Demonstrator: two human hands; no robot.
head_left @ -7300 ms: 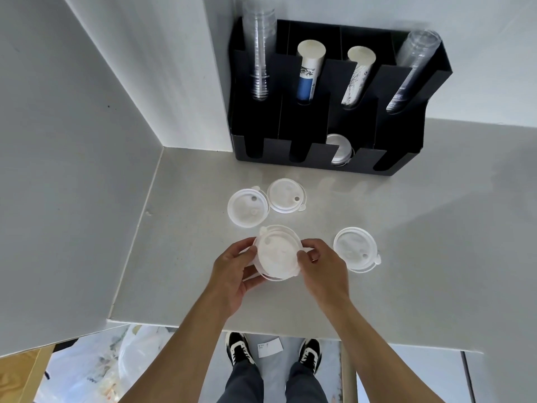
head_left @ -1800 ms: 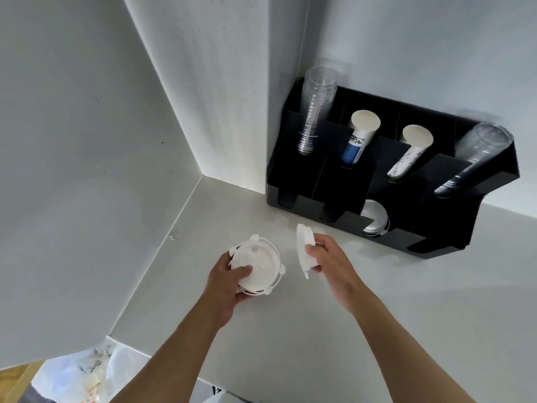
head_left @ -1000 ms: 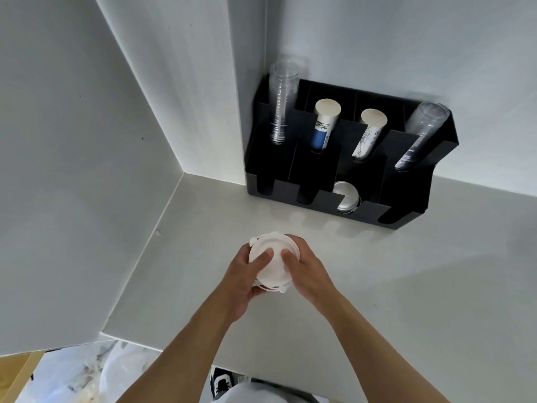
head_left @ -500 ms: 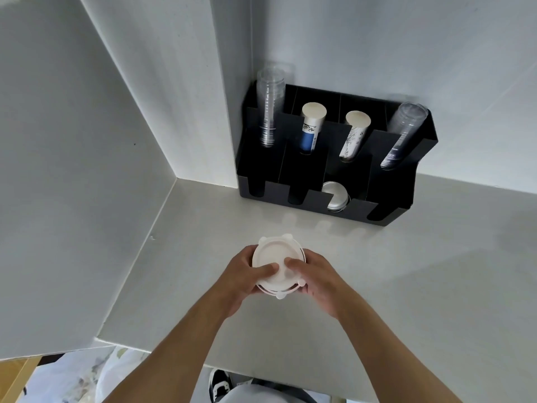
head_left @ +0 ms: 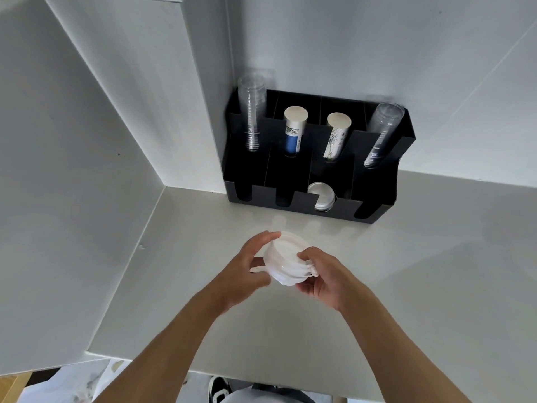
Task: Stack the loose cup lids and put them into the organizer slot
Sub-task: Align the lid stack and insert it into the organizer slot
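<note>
1. Pale grey bench (head_left: 406,286) carrying black organizer (head_left: 374,210) against back wall.
2. Left hand (head_left: 247,274) pinching lid stack (head_left: 289,264) at its rim, steadying.
3. Right hand (head_left: 325,277) cupping stack underneath, squaring edges before slotting.

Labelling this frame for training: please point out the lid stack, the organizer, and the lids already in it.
lid stack (head_left: 286,254): head view, top lid's flat face.
organizer (head_left: 302,203): head view, front wall.
lids already in it (head_left: 321,196): head view, front lid's face.
</note>
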